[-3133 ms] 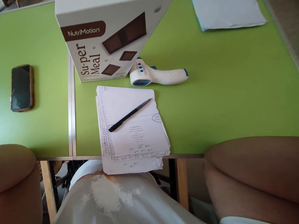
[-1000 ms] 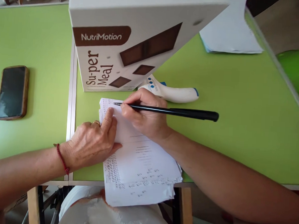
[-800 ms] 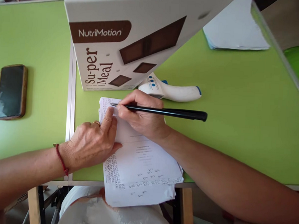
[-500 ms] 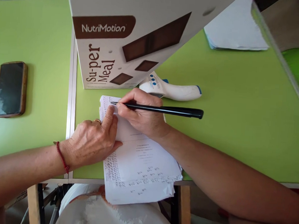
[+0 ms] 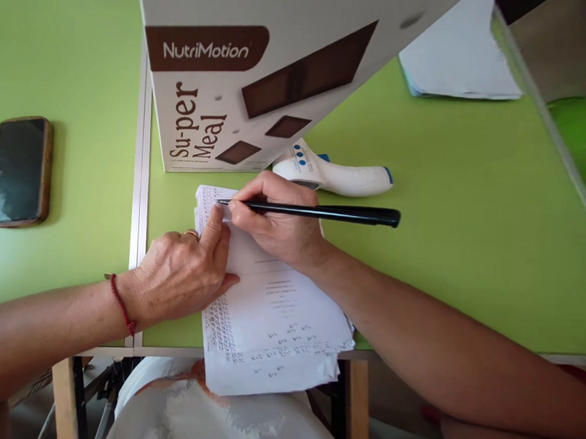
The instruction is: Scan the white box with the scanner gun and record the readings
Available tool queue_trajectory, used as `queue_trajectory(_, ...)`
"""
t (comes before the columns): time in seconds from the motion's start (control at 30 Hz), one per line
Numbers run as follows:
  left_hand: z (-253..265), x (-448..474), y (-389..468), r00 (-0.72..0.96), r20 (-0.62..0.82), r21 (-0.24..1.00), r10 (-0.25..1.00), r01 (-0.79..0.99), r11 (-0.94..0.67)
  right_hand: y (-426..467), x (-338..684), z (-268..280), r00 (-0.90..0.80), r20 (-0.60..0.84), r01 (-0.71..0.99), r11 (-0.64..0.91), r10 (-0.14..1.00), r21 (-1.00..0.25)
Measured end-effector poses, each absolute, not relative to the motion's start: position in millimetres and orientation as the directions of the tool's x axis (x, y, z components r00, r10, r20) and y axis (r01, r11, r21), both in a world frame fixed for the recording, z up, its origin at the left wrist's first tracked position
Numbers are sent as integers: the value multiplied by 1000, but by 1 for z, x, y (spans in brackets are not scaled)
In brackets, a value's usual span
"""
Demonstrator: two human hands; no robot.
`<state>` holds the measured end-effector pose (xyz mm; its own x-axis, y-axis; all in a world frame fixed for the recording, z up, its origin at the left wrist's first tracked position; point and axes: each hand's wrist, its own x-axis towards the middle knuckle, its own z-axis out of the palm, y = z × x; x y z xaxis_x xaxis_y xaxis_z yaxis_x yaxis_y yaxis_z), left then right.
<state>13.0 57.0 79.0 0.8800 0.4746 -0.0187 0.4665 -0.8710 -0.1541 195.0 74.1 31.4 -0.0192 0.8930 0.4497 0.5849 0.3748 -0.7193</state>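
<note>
A black pen [image 5: 323, 212] is pinched between the thumb and fingers of my right hand [image 5: 283, 219]. Its tip touches the upper left of a stack of white papers [image 5: 263, 316], beside columns of small handwriting. My left hand [image 5: 187, 266] rests on the left side of the stack, index finger stretched out close to the pen tip and thumb apart; it holds nothing. Part of the sheet is hidden under both hands. The lower end of the stack hangs over the table's front edge.
A tall white NutriMotion box [image 5: 205, 110] stands just beyond the papers. Against it lies a white infrared thermometer [image 5: 349, 178]. A phone [image 5: 20, 171] lies on the green table [image 5: 469, 222] at left, more papers [image 5: 458, 58] at the back right. A metal seam [image 5: 137, 237] crosses the tabletop.
Almost nothing differs. The view has shifted very slightly; both hands and the pen tip keep nearly the same place on the paper, and the pen's rear end sits a touch higher.
</note>
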Motion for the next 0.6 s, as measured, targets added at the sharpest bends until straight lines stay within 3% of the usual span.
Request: queue_trajectory(0.6,81,13,58,877,-66,-156,476,462,-873,75,195,32,-22,459,560,392,888,-730)
